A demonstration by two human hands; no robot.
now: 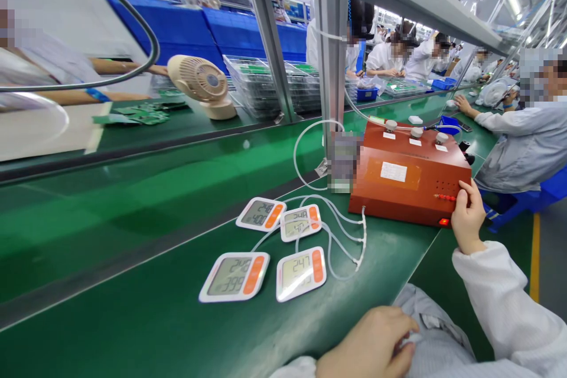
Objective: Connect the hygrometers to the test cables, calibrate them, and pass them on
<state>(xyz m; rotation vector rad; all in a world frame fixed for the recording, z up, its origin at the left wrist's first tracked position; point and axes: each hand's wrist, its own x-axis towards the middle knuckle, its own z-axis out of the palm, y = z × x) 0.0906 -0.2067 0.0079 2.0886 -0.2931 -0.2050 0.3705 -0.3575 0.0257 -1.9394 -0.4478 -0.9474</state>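
My right hand (469,217) is at the right front corner of a red metal box (411,159), its thumb on the front face and its fingers curled at the side edge. Beside the thumb are a row of small red parts (444,196) and a lit red switch (443,222). My left hand (370,339) rests over my lap with curled fingers; whatever they may hold is hidden. Several white blood pressure monitors with orange buttons, one of them a monitor (234,276) showing digits, lie left of the box. Clear tubes (364,236) join them to it.
A metal post (330,41) rises behind the box. Across the green bench (146,319) are a beige fan (201,85), green circuit boards (142,112) and stacked clear trays (266,88). A co-worker's sleeve (522,130) is at the right; other people sit farther back.
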